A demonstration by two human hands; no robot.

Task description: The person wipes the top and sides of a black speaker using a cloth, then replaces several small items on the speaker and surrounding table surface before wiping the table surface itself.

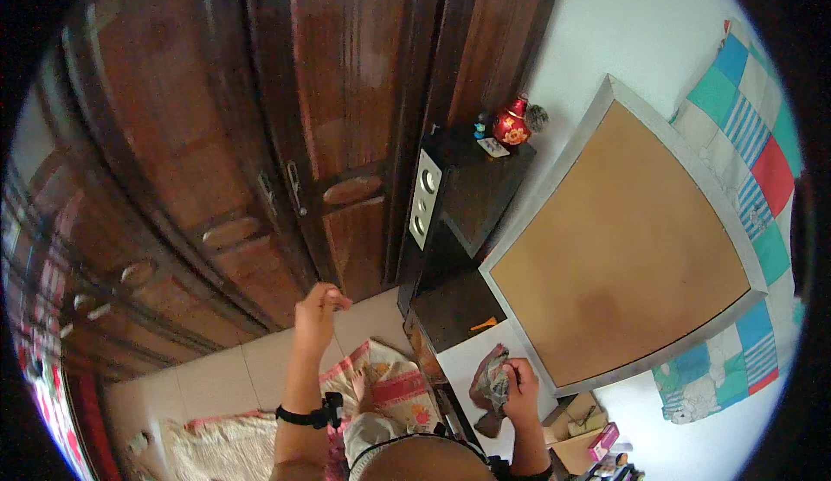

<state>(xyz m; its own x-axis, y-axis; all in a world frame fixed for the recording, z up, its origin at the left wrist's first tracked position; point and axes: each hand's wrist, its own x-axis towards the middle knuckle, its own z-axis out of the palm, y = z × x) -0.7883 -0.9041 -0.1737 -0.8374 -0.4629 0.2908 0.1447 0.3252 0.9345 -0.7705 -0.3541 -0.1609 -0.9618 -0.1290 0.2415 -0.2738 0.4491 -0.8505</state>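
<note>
My right hand [521, 390] grips a crumpled, patterned cloth [491, 387], which hangs over a white tabletop [477, 345]. Just beyond that hand a brown board in a grey frame [623, 247] leans against the wall. My left hand [321, 312], with a black strap around its wrist, is raised in front of the dark wooden wardrobe. Its fingers are curled, and whether they hold anything cannot be told. An orange object [483, 324] lies on the dark surface beside the white tabletop.
A black speaker [425, 199] bears a red gourd-shaped ornament [512, 125] and a small figurine [480, 129]. The wooden wardrobe [350, 92] stands ahead. Patterned cloths [389, 383] lie on the tiled floor. A box of small items [578, 452] is at lower right; a patchwork cloth [769, 176] hangs behind the board.
</note>
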